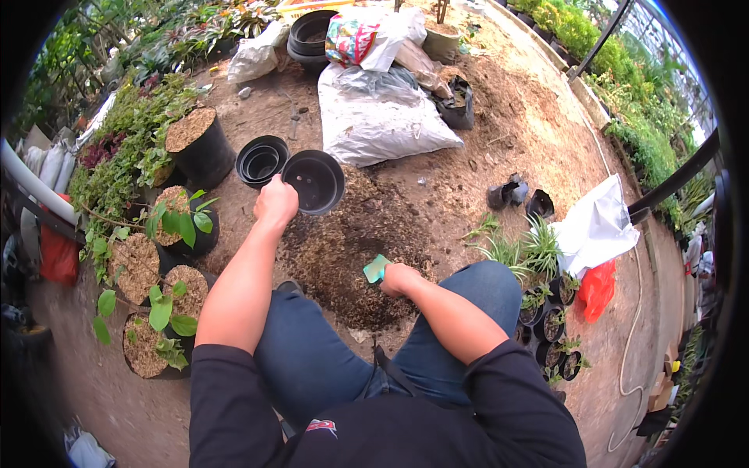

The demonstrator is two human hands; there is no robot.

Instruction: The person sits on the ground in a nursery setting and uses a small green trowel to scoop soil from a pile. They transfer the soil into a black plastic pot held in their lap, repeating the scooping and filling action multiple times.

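Observation:
My left hand (277, 200) grips the rim of a black plastic plant pot (313, 182), tilted so that its inside faces up; its bottom has drain holes. Just behind that hand, nested black pots (261, 162) stand on the ground. In my right hand (400, 279) is a small green hand trowel (375, 269), its blade over a heap of dark, loose potting mix (345, 281) between my knees. The fingers hide the trowel's handle.
A filled white sack (386, 123) lies beyond the heap. Black grow bags with plants (136, 269) stand at the left. To the right are torn black nursery bags (508, 193), spider plants (541, 248), small potted plants (551, 324), a white plastic bag (603, 225) and a red bag (598, 291).

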